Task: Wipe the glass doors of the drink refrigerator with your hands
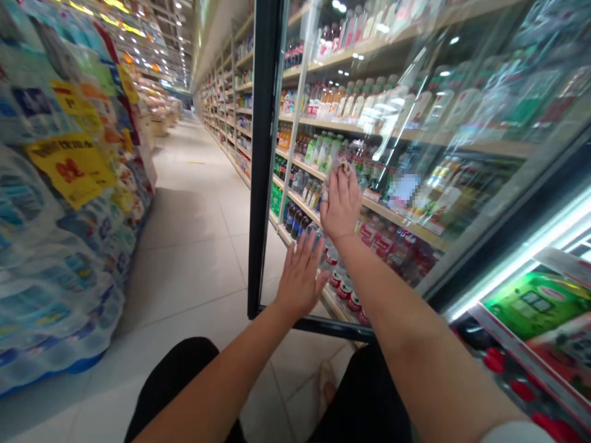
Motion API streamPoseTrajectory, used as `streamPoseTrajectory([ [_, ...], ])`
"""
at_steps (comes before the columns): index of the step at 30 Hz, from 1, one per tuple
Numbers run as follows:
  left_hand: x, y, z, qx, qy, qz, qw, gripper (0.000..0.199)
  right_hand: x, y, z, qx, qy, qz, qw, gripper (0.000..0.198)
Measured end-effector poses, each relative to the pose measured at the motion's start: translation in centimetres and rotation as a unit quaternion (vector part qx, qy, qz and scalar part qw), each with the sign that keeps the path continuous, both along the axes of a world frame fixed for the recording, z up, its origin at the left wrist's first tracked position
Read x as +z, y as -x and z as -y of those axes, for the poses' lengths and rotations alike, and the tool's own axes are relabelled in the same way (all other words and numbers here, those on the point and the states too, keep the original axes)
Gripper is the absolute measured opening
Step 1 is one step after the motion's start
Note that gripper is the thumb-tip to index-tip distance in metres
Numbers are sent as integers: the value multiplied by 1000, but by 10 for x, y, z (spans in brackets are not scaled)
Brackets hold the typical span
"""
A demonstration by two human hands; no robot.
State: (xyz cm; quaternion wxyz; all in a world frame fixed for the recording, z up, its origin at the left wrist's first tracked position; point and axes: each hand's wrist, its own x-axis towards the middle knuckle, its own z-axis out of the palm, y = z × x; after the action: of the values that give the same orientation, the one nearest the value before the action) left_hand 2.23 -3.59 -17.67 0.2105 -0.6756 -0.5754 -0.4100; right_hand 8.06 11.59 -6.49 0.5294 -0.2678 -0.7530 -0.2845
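The open glass door (272, 271) of a drinks cooler stands in front of me, its black frame upright on the left. My right hand (341, 206) presses a small crumpled cloth (344, 165) against the pane; the cloth pokes out past the fingertips, and most of it is hidden under the hand. Lower and to the left, my left hand (300, 274) lies against or just before the glass near the bottom, fingers stretched out and nothing in them. Rows of bottles show through or reflect in the pane.
To the left rise stacked packs of bottled water (50, 264) with a yellow price sign (69, 169). A tiled aisle (194, 203) runs along long shelves (226, 104). At the lower right, the lit cooler interior holds green packages (535, 304) and red-capped bottles (521, 391).
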Motion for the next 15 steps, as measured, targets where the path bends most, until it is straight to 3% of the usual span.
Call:
streamPoseTrajectory([
  [5, 46, 18, 8, 68, -66, -22, 995, 60, 5, 0, 19, 14, 21, 2, 1000, 62],
  [12, 108, 26, 5, 156, -81, -75, 982, 61, 71, -19, 42, 73, -31, 74, 994, 59],
  [15, 139, 22, 8, 170, -112, -85, 975, 61, 84, -36, 51, 95, -59, 92, 989, 61],
])
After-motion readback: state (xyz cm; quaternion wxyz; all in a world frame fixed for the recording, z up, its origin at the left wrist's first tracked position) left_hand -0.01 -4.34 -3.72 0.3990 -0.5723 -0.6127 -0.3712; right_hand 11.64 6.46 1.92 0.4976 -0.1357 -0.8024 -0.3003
